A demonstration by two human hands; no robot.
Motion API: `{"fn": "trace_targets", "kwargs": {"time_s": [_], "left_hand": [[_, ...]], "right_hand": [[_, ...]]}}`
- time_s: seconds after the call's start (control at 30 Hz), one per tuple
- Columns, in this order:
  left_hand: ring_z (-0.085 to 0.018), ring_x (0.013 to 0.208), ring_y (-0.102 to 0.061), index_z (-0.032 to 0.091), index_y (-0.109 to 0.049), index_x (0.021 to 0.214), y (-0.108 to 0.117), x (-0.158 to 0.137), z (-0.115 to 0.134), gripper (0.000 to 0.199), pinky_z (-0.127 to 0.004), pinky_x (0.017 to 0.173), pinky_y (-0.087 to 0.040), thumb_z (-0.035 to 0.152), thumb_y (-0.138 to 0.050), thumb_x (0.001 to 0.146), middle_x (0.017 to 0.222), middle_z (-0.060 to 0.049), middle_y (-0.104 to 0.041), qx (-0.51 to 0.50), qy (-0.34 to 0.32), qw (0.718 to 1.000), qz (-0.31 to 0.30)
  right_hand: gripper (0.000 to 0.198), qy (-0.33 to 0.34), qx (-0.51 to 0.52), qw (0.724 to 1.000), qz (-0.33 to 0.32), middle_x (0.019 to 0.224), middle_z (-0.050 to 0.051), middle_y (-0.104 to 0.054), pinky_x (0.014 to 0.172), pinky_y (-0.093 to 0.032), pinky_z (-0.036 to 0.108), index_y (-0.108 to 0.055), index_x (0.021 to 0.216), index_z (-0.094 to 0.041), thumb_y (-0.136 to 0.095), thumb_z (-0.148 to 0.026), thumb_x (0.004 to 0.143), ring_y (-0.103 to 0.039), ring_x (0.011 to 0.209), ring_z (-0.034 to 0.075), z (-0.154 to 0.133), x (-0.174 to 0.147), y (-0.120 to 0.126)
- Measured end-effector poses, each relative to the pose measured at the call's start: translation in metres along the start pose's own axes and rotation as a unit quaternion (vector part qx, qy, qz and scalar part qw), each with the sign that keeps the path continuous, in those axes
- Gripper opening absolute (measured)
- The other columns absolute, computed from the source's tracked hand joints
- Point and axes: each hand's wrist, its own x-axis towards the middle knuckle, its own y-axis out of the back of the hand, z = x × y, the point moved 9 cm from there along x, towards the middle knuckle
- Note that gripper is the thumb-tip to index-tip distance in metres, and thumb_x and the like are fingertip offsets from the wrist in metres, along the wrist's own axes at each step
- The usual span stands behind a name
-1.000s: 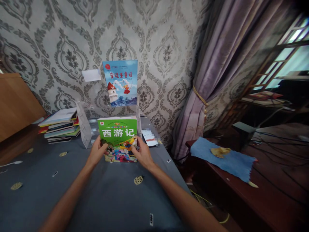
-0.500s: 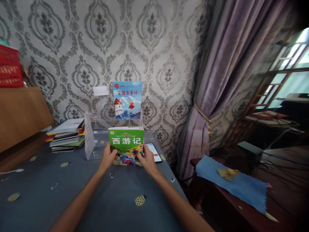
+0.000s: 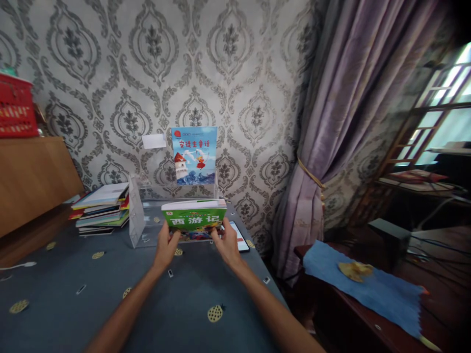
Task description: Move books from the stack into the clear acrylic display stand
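Note:
Between my two hands is a green book with white Chinese characters, tilted so that its top page edge shows. My left hand grips its left side, thumb on the front cover. On the right side, my right hand closes on it the same way. The fingers behind the book are hidden. Just behind stands a clear plastic rack. A blue picture book with red characters is upright at the rack's back, against the patterned wall.
A phone lies by my right hand. Left of the rack is a stack of books. Farther left, a red basket sits on a wooden cabinet. A purple curtain hangs at right, near a blue cloth.
The green book has tipped, its top edge turning toward me, so less of its front cover shows and more of its pages. Both hands keep their hold.

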Motion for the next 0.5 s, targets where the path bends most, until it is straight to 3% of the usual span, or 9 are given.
{"fn": "trace_targets", "kwargs": {"time_s": [0.37,0.5], "left_hand": [[-0.020,0.088,-0.062,0.020,-0.059,0.114,0.004,0.013,0.038,0.035,-0.028,0.075,-0.052,0.035,-0.058,0.083,0.097,-0.004,-0.068,-0.002,-0.034,0.999,0.013],[-0.020,0.082,-0.061,0.021,-0.060,0.108,0.005,0.024,0.045,0.031,-0.030,0.078,-0.051,0.037,-0.059,0.081,0.086,-0.001,-0.065,0.001,-0.033,0.999,0.021]], "right_hand": [[0.020,0.041,0.019,0.999,0.022,0.094,0.008,-0.070,0.069,-0.055,0.032,-0.059,0.100,-0.021,-0.053,-0.031,0.084,-0.067,0.083,0.023,-0.036,0.021,0.012],[0.022,0.043,0.023,0.998,0.032,0.091,0.007,-0.069,0.061,-0.054,0.030,-0.058,0.102,-0.021,-0.056,-0.034,0.084,-0.066,0.077,0.022,-0.038,0.030,0.012]]}}
